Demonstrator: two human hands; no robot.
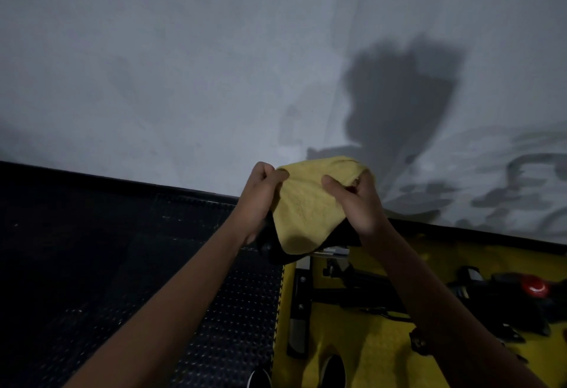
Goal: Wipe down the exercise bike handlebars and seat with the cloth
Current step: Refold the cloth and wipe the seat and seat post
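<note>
The left hand [260,195] is curled into a fist around the left edge of a soft yellow terry cloth [310,203], its knuckles turned up and the fabric bunched inside the closed fingers. The right hand [359,203] pinches the cloth's right edge, thumb laid across the front of the fabric and the other fingers folded behind it, so both hands are closed on the same cloth and stretch it between them. The cloth hangs in front of the person at about the line where wall meets floor; its upper edge runs roughly left to right between the two fists, and its rounded lower edge droops toward the camera. Just under that lower edge sits a dark black shape [276,249], seemingly part of the bike; whether the cloth touches it cannot be told in the dim light. Below and to the right, the black metal frame of the exercise bike [362,289] stretches across a yellow floor mat [383,341], with a round red knob [535,286] near the right edge. To the left lies a black studded rubber floor mat [153,265]. Behind everything stands a plain grey-white wall [184,65], carrying the dark shadow [399,96] of the hands and cloth. The toes of two dark shoes [333,370] show at the bottom edge.
</note>
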